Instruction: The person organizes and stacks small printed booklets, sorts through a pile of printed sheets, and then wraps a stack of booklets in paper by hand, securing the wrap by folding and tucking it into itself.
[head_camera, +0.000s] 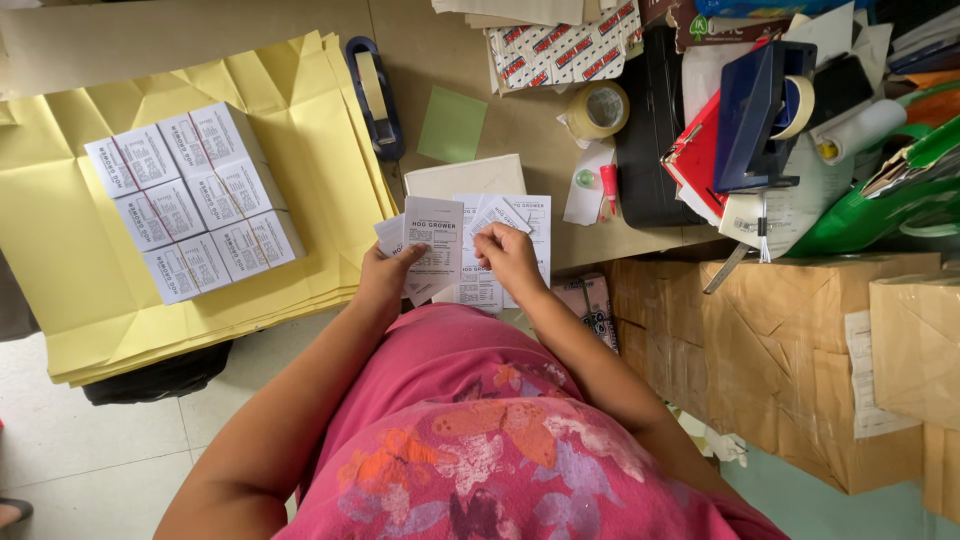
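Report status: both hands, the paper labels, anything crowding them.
Left hand grips a fanned stack of white labels. Right hand pinches one label off the pile on the table. White boxes sit apart on yellow paper; tape roll beyond.

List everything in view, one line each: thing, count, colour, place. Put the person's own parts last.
small boxes: twelve, white with printed labels, in a block on the yellow sheets, left
paper sheets: a stack, yellow, creased, spread at left
tape dispenser: one, dark blue, top centre
sticky note: one, green, on the table
tape roll: one, beige, top centre
large dispenser: one, blue, on the clutter at right
cartons: several, brown, below the table at right
printed slips: a handful, white, fanned between both hands
shirt: one, pink with a floral print, bottom centre
left hand: holds the slips from the left
right hand: pinches a slip at its top
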